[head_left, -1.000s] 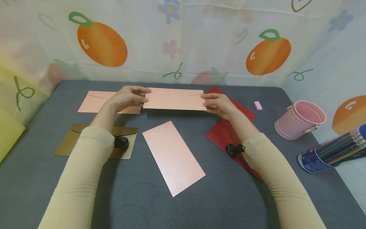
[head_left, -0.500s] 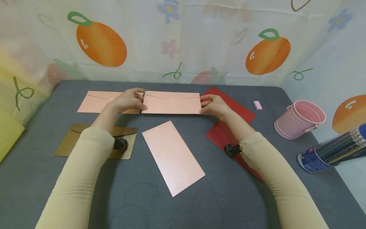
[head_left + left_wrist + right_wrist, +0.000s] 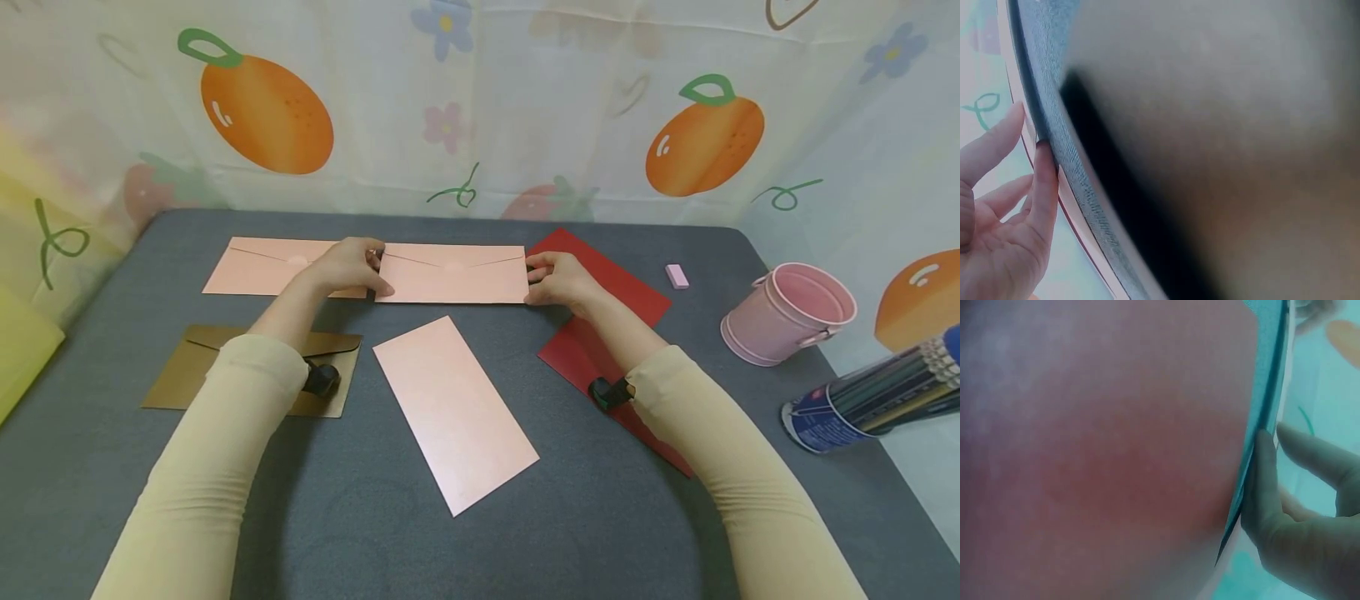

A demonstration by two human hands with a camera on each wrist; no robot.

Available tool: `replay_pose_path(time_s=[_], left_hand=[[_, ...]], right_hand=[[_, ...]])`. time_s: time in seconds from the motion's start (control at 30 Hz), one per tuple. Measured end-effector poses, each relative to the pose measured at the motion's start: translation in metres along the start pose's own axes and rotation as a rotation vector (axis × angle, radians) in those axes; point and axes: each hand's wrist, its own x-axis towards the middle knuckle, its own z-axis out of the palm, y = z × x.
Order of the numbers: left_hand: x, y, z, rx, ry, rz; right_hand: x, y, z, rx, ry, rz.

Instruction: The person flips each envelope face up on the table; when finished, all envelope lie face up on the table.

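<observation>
— Pinched at both short ends, was it, that pink envelope [image 3: 452, 273]?

— Yes. Its left end was held by the left hand [image 3: 347, 267], thumb and fingers curled onto the edge, and its right end was pinched by the right hand [image 3: 557, 280] in the same way. It was lying low on the grey counter [image 3: 585, 517], flap side up, toward the far edge.

— And what was seen around it?

— A second envelope [image 3: 258, 267], also pink, was laid just to the left, partly covered by the left hand. A red sheet [image 3: 600, 333] was spread under the right hand and forearm. A pink card [image 3: 454, 413] was lying tilted in the middle, nearer the person, and a brown envelope [image 3: 187, 371] was placed at the near left, under the left sleeve.

— Anything on the right?

— A pink bucket [image 3: 787, 315] was stood there, an eraser [image 3: 677, 276] was seen behind it, and a pencil tube [image 3: 870, 398] was laid on its side at the edge.

— Was more shown by the wrist views?

— Little: fingers [image 3: 1044, 187] against a paper edge on the left, fingers [image 3: 1266, 481] likewise on the right, the rest blurred.
</observation>
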Motion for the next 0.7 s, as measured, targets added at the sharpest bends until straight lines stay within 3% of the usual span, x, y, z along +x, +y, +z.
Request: replay_pose_path(time_s=[0.4, 0.7], left_hand=[[0.0013, 0.0068, 0.0017, 0.135, 0.060, 0.041], [0.0021, 0.0094, 0.0009, 0.200, 0.001, 0.038]], right_hand=[[0.0002, 0.0006, 0.0037, -0.109, 0.028, -0.053], [-0.0010, 0.0004, 0.0038, -0.281, 0.038, -0.085]])
